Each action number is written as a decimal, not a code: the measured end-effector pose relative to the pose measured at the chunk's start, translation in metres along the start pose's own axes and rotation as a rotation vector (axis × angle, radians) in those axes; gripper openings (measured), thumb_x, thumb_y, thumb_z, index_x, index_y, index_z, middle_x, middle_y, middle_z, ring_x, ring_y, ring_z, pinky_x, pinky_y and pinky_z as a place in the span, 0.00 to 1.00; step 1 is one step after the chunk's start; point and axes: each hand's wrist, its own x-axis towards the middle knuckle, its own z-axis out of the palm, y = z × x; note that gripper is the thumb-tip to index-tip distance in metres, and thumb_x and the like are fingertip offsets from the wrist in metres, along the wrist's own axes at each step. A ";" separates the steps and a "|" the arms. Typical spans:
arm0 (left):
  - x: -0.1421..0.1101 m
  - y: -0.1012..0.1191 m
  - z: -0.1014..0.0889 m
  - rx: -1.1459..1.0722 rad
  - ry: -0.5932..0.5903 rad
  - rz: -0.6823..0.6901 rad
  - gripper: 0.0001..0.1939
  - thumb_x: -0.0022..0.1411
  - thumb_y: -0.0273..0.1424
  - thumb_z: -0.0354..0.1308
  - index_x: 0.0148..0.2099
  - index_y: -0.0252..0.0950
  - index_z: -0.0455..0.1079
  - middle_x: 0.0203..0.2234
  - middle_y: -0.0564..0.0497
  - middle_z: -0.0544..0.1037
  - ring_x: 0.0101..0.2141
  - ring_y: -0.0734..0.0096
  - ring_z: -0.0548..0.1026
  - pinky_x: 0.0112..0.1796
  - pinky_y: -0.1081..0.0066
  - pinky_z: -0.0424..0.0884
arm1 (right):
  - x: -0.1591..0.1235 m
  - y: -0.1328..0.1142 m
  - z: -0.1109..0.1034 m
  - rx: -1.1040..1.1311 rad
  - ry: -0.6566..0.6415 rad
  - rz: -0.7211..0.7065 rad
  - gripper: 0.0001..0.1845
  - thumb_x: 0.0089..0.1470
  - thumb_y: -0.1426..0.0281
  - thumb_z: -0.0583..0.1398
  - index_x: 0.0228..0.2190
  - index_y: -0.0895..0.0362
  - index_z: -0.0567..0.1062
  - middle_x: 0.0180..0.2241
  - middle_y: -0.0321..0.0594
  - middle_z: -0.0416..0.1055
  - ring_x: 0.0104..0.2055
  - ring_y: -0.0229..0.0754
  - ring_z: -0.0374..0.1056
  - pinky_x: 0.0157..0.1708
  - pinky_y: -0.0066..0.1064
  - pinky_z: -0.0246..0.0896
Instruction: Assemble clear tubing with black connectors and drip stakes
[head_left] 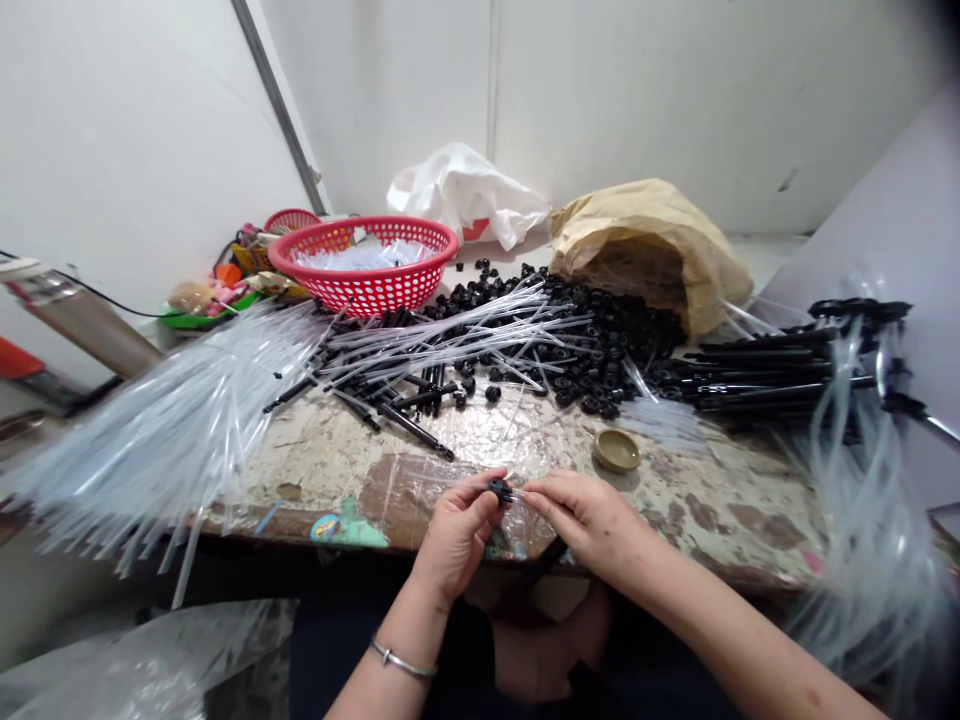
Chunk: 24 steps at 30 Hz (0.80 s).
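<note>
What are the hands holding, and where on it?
The left hand pinches a small black cap; the right hand grips clear tubing beside it.

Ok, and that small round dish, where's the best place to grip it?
I'd pinch the near rim of the small round dish with the right hand, coming from the front: thumb outside, fingertip inside. It sits upright with its open top showing, so the rim should be graspable, while black fittings lie just beyond its far side.
</note>
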 end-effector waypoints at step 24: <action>0.000 0.003 0.003 0.061 0.094 -0.014 0.16 0.46 0.30 0.65 0.41 0.35 0.74 0.33 0.48 0.79 0.35 0.72 0.74 0.38 0.77 0.68 | 0.000 -0.005 0.003 0.003 0.012 0.063 0.13 0.56 0.67 0.51 0.34 0.56 0.74 0.31 0.40 0.69 0.35 0.38 0.64 0.35 0.27 0.57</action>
